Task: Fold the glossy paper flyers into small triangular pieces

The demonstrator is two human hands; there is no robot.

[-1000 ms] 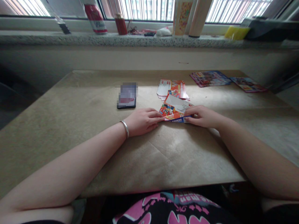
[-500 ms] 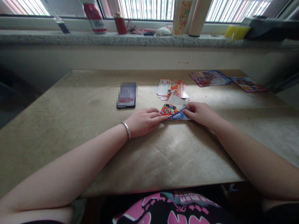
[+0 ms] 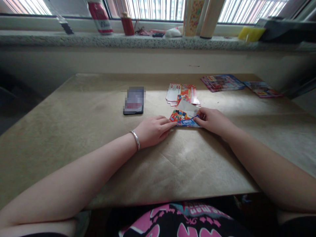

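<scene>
Midway across the papered bench (image 3: 98, 108), the left hand (image 3: 153, 131) pins the leaflet (image 3: 184, 117) with flat fingers while the right hand (image 3: 213, 121) pinches its folded flap; aligning the edges before creasing seems wise.

We've got a worktop (image 3: 98, 108) under matt brown paper, creased and a little scuffed. The leaflet (image 3: 184, 116) is thin printed paper, slick colour outside, plain white inside. That bangle (image 3: 135, 140) on our left wrist reads as polished metal. Further left, the phone (image 3: 133, 102) shows a glossy dark shell. Far back, the window ledge (image 3: 74, 39) is speckled stone. Near us there's printed cloth (image 3: 187, 220), soft and matt.
</scene>
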